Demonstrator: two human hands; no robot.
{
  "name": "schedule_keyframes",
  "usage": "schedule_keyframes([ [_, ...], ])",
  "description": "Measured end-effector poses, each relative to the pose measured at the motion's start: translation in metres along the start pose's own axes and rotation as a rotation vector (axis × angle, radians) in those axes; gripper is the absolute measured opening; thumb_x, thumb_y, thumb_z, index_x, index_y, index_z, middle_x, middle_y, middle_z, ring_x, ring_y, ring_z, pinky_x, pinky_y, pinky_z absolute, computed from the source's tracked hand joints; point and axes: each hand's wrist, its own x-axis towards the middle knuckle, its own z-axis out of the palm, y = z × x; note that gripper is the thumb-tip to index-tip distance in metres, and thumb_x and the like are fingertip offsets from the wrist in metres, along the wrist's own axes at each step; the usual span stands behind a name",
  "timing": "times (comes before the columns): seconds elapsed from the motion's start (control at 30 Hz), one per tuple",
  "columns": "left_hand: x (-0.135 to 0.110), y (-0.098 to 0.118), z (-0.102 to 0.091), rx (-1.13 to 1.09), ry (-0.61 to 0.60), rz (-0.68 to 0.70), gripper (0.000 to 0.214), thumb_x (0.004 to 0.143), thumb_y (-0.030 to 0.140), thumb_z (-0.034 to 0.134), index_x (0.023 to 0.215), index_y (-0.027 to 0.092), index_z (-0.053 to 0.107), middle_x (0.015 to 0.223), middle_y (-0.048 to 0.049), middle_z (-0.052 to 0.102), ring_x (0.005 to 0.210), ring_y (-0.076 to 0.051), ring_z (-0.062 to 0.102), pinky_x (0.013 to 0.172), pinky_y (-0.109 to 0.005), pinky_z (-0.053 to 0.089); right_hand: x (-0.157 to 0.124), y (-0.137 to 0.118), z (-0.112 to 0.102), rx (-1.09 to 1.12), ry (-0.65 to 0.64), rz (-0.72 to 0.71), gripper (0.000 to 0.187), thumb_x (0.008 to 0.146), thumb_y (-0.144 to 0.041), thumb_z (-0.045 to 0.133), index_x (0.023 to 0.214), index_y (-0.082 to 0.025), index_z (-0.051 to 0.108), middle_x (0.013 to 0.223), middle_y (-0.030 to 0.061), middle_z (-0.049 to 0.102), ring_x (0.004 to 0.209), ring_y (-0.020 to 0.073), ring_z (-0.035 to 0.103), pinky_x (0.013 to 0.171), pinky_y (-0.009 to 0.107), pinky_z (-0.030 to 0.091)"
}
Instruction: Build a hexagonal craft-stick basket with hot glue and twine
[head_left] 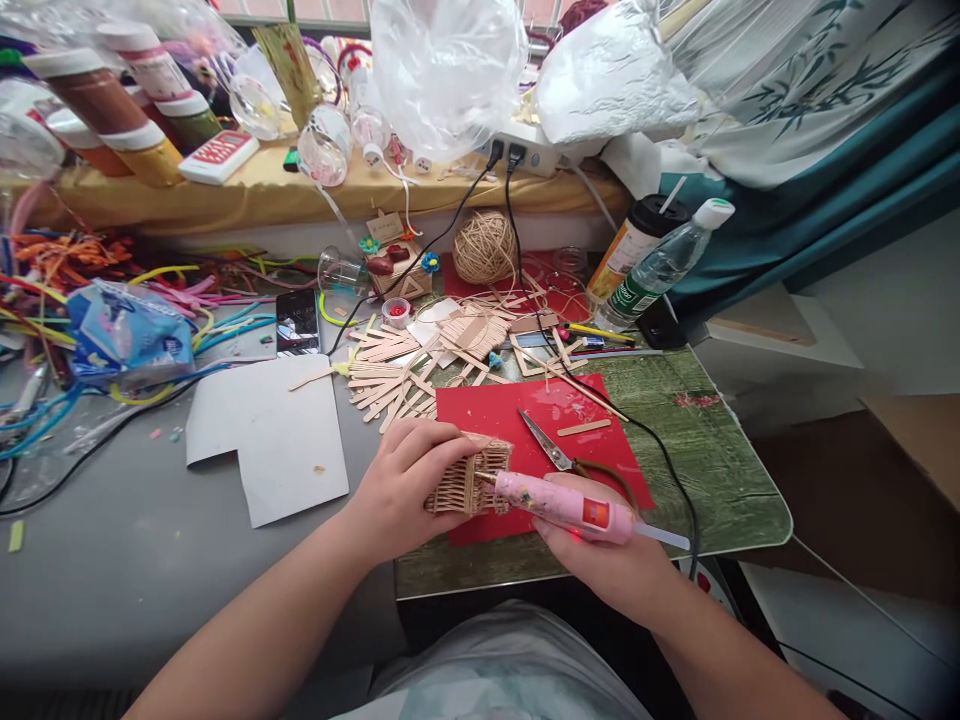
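My left hand is closed around a small box-like piece wound with twine, held above the front of a red sheet. My right hand grips a pink hot glue gun. Its metal nozzle points left and meets or nearly meets the twine-wound piece; contact is hard to tell. A clear glue stick juts from the back of the gun, and a small red light glows on its underside. Scissors lie partly spread on the red sheet, their handles partly behind the gun. Beside them rests one wooden craft stick.
Many craft sticks are heaped behind the red sheet, with a twine ball farther back. A black cord crosses the right side. A water bottle stands at back right; white card and a phone lie left.
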Motion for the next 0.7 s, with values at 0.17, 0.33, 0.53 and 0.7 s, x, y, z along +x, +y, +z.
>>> schedule_keyframes([
  [0.17,0.0002,0.0005,0.0003,0.006,-0.005,0.012,0.059,0.089,0.032,0.082,0.141,0.024,0.055,0.126,-0.0128,0.068,0.117,-0.029,0.062,0.104,-0.045,0.049,-0.0015,-0.0029,0.0000,0.011,-0.012,0.030,0.012,0.092,-0.034,0.072,0.087,-0.023,0.073,0.075,0.0024,0.068,0.074,0.0217,0.065,0.067,0.032,0.055],
  [0.33,-0.0003,0.0004,0.0012,-0.001,-0.012,0.010,0.059,0.088,0.032,0.081,0.142,0.025,0.056,0.128,-0.0120,0.068,0.117,-0.028,0.063,0.105,-0.045,0.049,-0.0034,0.0012,0.0002,0.002,-0.008,0.054,0.015,0.090,-0.036,0.072,0.085,-0.022,0.072,0.073,0.0020,0.067,0.071,0.0207,0.062,0.064,0.031,0.053],
  [0.53,-0.0005,-0.0003,0.0009,0.001,-0.018,0.013,0.059,0.088,0.032,0.081,0.141,0.024,0.056,0.127,-0.0124,0.068,0.117,-0.029,0.062,0.105,-0.046,0.048,-0.0045,0.0028,-0.0001,-0.017,-0.045,0.060,0.010,0.092,-0.030,0.068,0.089,-0.022,0.072,0.080,0.0018,0.069,0.071,0.0191,0.061,0.065,0.031,0.051],
  [0.7,-0.0002,-0.0005,0.0009,0.002,-0.028,0.004,0.059,0.088,0.032,0.081,0.142,0.025,0.056,0.128,-0.0125,0.068,0.117,-0.029,0.062,0.106,-0.047,0.048,-0.0049,-0.0007,-0.0015,-0.031,-0.023,0.079,0.016,0.092,-0.037,0.073,0.085,-0.022,0.071,0.079,0.0019,0.068,0.071,0.0196,0.061,0.063,0.030,0.049],
])
